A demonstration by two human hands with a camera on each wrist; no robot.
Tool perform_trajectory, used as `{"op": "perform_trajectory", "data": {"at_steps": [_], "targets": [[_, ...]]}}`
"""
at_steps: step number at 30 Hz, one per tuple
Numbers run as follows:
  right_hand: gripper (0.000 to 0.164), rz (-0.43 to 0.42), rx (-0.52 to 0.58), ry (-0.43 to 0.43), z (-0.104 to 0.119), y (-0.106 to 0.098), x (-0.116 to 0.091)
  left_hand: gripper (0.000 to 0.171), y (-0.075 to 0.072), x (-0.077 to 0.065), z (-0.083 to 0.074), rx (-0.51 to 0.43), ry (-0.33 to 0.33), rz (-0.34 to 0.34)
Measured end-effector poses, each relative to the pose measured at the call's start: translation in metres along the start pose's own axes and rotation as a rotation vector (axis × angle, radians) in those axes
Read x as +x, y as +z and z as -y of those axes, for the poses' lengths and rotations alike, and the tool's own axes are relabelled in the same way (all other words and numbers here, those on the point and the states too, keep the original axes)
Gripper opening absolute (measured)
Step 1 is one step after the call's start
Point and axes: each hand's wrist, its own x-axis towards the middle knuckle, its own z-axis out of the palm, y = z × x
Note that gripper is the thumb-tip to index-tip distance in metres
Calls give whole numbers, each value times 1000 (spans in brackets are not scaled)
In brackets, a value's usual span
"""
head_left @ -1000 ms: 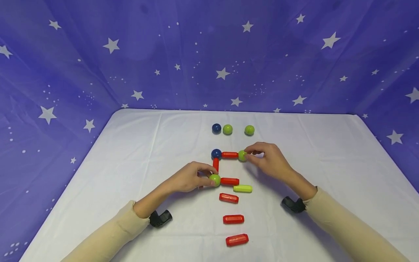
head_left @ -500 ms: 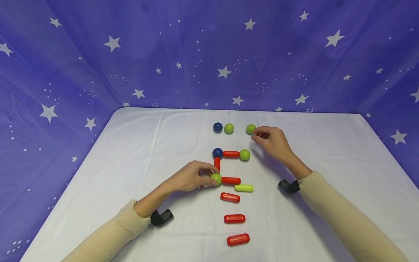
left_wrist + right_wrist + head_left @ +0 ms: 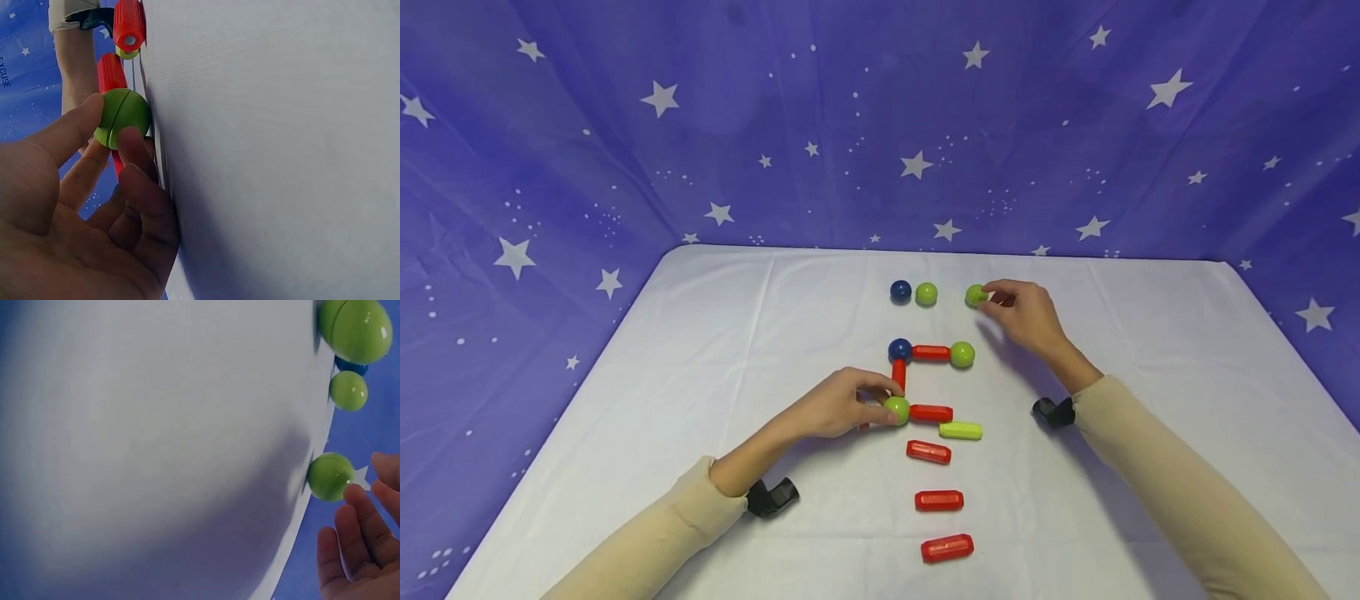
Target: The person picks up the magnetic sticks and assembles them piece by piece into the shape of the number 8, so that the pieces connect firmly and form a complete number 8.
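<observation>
Toward the back of the worktop (image 3: 1150, 333), the right hand (image 3: 1021, 315) — loose-fingered — is at a green ball (image 3: 973, 295), which a clumsy nudge could roll away; the left hand (image 3: 838, 407) pinches the corner ball (image 3: 898, 405) joining red sticks (image 3: 931, 352).

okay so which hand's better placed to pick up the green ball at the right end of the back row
Likely the right hand: it is right at the end ball. The left hand is farther off and holds the lower green ball, beside two red rods.
</observation>
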Motion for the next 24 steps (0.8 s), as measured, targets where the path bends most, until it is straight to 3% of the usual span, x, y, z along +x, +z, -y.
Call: {"op": "perform_trajectory", "data": {"at_steps": [24], "targets": [[46,74,-101,127,-6,6,17,29,0,0,-1,-16,-17,10]]}}
